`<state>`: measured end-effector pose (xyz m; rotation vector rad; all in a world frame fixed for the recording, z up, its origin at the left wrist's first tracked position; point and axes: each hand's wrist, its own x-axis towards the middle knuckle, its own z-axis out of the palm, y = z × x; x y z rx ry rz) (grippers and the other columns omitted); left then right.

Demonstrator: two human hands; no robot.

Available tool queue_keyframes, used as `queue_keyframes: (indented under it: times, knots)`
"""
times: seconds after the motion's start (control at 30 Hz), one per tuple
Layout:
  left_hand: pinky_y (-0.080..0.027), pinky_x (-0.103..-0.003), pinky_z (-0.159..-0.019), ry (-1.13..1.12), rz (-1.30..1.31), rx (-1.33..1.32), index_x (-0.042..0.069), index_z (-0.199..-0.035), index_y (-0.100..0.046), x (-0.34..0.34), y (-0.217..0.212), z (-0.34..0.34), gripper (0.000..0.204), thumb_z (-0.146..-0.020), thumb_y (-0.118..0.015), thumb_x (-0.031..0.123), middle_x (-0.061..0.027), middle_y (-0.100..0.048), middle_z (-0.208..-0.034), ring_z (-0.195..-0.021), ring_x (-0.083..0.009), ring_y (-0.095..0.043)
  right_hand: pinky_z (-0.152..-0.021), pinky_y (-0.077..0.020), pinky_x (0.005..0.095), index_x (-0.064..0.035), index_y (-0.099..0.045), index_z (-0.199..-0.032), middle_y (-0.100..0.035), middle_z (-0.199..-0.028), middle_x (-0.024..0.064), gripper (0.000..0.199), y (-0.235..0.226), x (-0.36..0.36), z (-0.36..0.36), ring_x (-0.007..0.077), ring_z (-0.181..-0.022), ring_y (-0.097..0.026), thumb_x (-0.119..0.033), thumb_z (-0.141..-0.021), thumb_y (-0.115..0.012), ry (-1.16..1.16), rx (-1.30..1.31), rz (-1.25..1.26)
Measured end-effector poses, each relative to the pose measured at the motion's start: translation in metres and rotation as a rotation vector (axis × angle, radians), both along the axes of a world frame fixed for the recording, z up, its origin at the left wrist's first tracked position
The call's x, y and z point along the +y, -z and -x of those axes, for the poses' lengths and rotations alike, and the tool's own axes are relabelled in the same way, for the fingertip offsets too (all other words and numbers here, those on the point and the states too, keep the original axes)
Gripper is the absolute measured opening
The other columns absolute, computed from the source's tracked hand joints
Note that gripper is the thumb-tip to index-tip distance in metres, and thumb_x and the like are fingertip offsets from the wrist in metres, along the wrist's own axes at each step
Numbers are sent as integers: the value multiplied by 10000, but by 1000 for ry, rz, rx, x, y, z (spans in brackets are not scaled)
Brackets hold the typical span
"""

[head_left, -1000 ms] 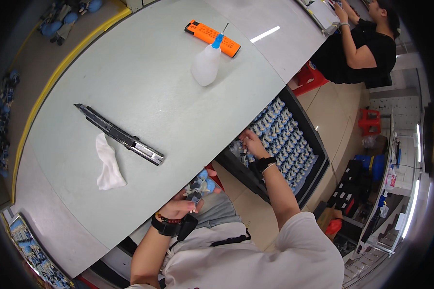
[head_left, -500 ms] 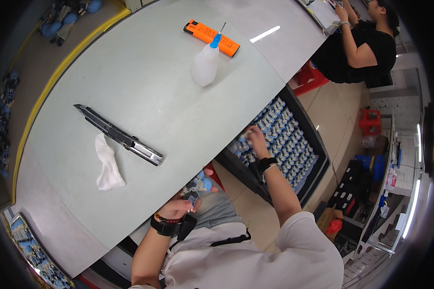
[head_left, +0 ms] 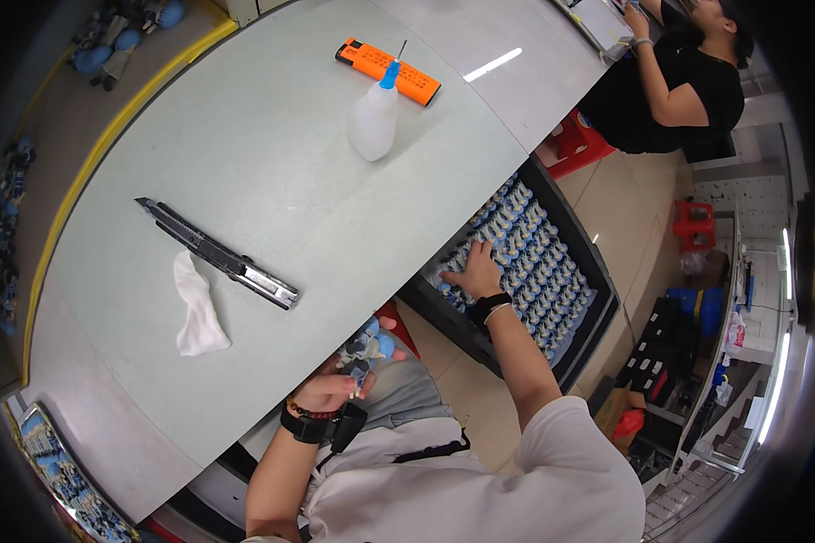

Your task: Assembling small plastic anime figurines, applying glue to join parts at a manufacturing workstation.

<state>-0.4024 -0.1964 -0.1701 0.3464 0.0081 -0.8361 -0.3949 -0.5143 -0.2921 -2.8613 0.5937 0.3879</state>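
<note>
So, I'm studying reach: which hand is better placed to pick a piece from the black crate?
Probably the right hand: it is open over the rows of small pieces in the black crate, while the left hand is farther off, holding bluish pieces.

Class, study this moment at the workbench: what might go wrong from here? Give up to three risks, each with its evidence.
1. The left hand holds several small blue figures together beside the table, so one might slip and fall.
2. The right hand is spread over closely packed rows of figures; a fingertip could knock some askew.
3. The utility knife lies beside the white cloth, its blade apparently out; reaching for the cloth might risk a cut.
</note>
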Motion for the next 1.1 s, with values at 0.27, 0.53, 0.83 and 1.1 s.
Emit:
queue_keyframes:
  times: [0.27,0.53,0.83,1.1]
  knots:
    - [-478,-261,-459,3,-6,7,204,-1329,-211,2,-1,2,831,-621,-629,87,-216,-313,-1260,-1085,-401,-447,-698,-483,425,13,-387,-1091,-446,-1090,180,748,-7,12,-9,349,-856,-567,-356,-546,-743,-16,98,40]
    - [-473,-265,-465,-8,-13,3,181,-1324,-211,5,2,1,812,-631,-619,68,-222,-305,-1264,-1088,-398,-444,-795,-441,383,41,-374,-1063,-545,-1022,255,752,9,-11,-17,379,-943,-547,-341,-530,-741,277,-232,-212]
    - [-489,-279,-494,-3,61,14,196,-1350,-195,-3,4,1,841,-650,-632,34,-209,-274,-1297,-1118,-407,-418,-786,-457,359,100,-419,-1029,-550,-987,268,770,26,-42,-33,356,-952,-553,-304,-482,-781,263,70,-219]
    - [-480,-287,-489,-15,50,100,100,-1293,-268,3,-8,8,773,-591,-581,19,-184,-322,-1272,-1097,-400,-438,-437,-423,279,61,-418,-1106,-576,-697,131,828,10,-24,-16,183,-488,-548,-365,-482,-757,403,-18,-438]
